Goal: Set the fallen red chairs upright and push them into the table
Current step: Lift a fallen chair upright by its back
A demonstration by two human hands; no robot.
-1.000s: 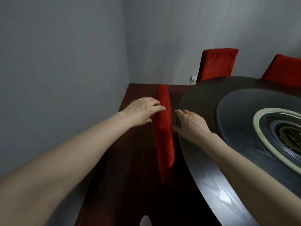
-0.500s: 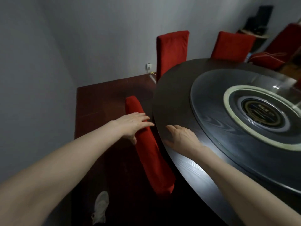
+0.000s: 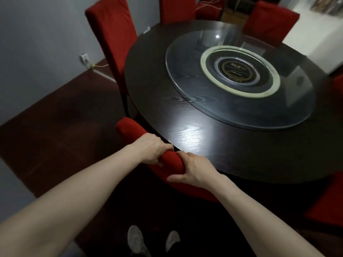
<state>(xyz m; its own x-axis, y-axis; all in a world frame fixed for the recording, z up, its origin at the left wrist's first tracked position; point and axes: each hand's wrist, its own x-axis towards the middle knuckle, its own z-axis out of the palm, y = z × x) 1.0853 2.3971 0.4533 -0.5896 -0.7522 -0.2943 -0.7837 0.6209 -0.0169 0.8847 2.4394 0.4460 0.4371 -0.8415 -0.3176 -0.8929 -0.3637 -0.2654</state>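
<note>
Left hand: the left hand (image 3: 151,148) is curled over the padded top edge of the red fabric-covered chair (image 3: 130,127), fingers wrapped over the far side, thumb on the near side.
Right hand: the right hand (image 3: 194,172) grips the same top edge just beside the left, fingers closed round it and thumb stretched along the near face.
Chair held: its backrest top lies along the near rim of the round dark wood-grain tabletop (image 3: 194,138), just beside it; whether it touches the rim cannot be told. Part of its red seat shows below the right wrist.
Tabletop: carries a round glass turntable (image 3: 181,71) at its middle.
Other chairs: a tall red chair (image 3: 111,34) stands upright against the left rim; two more red chair backs (image 3: 269,19) stand at the far side.
Floor: dark reddish-brown floor (image 3: 55,127), with the person's white shoes (image 3: 137,240) at the bottom edge.
</note>
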